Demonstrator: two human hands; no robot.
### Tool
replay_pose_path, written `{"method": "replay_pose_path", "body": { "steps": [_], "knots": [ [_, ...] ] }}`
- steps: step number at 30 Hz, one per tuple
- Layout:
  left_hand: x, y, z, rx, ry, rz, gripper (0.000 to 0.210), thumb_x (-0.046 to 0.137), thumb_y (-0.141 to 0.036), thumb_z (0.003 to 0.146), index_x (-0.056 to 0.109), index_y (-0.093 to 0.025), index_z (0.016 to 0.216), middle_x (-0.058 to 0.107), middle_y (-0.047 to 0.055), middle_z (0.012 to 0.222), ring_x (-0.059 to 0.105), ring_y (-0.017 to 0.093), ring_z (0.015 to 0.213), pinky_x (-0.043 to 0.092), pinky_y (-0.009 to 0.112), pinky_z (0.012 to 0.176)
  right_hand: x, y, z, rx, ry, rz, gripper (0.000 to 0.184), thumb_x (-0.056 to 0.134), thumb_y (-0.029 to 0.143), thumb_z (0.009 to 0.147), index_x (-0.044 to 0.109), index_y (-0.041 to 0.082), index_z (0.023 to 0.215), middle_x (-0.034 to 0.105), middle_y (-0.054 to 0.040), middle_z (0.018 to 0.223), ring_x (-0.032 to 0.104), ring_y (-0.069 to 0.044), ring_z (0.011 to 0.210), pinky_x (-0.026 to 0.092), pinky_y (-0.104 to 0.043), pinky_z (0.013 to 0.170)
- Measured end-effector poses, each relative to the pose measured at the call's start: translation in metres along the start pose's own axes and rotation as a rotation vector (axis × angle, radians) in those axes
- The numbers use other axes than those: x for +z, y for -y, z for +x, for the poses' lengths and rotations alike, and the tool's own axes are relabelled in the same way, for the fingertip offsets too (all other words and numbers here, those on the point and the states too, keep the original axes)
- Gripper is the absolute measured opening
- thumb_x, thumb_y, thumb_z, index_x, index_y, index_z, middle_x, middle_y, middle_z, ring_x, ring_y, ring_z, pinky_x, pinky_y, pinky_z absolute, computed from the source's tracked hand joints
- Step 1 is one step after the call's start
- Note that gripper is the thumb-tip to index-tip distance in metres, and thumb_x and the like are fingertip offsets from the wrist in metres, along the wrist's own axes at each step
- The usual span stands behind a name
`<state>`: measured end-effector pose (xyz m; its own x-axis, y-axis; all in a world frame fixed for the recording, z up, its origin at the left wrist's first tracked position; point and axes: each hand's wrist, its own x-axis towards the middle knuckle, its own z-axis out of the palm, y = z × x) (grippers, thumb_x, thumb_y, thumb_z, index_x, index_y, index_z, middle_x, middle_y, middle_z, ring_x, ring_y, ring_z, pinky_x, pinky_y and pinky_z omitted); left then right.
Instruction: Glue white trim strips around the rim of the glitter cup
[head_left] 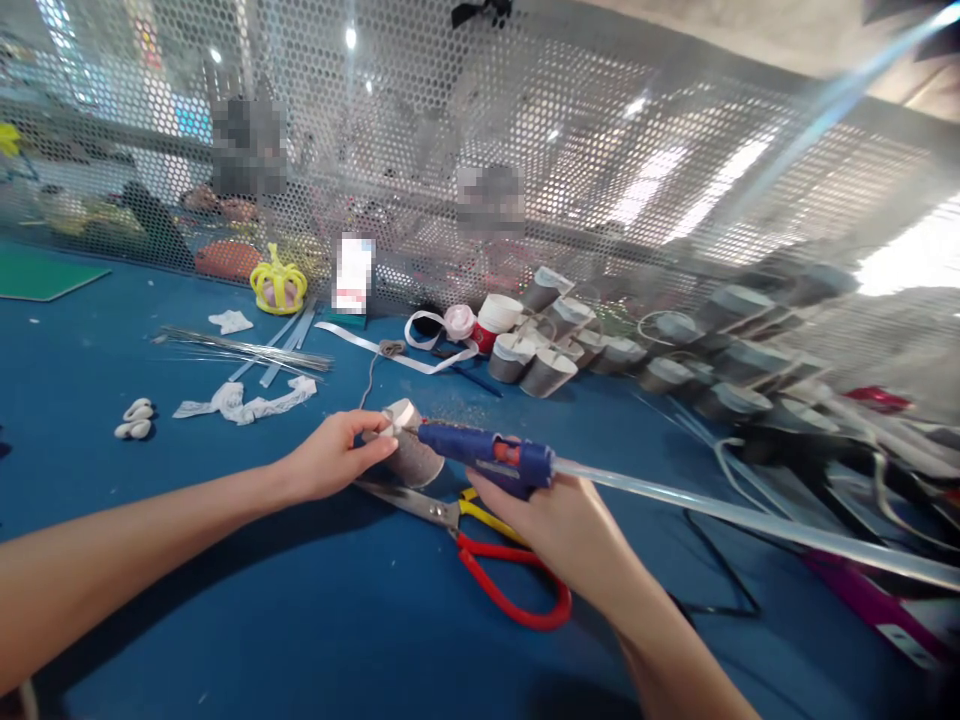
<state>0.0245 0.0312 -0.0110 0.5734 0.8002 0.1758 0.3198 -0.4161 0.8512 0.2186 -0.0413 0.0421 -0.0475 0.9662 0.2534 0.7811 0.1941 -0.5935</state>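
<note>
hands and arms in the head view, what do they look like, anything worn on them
The left hand and right hand are bare, without gloves. The left forearm and right forearm look slim, with no sleeve, watch or bracelet visible. Part of the right hand is hidden, so I can't rule out rings.

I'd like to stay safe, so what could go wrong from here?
The blue plastic glue gun has its tip close to the left hand; if hot, it might cause a burn. The long translucent glue stick jutting from its rear could catch and jerk the right hand. The red-and-yellow-handled metal scissors, lying near that hand, might get knocked.
</note>
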Motion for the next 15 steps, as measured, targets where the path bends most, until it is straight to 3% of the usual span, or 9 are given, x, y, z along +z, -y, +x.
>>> {"method": "replay_pose_path", "body": {
  "steps": [15],
  "knots": [
    [0.0003,-0.0007,-0.0002,0.008,0.008,-0.014,0.024,0.039,-0.031,0.078,0.054,-0.013,0.070,0.051,-0.001,0.066,0.043,0.011,0.064,0.035,0.021,0.060,0.0011,0.0004,-0.0016,-0.006,0.044,0.022,0.011,0.049,0.028,0.070,0.051,0.022,0.061,0.054,0.0011,0.054,0.048,-0.014,0.049,0.040,-0.025,0.046]
  ]
}}
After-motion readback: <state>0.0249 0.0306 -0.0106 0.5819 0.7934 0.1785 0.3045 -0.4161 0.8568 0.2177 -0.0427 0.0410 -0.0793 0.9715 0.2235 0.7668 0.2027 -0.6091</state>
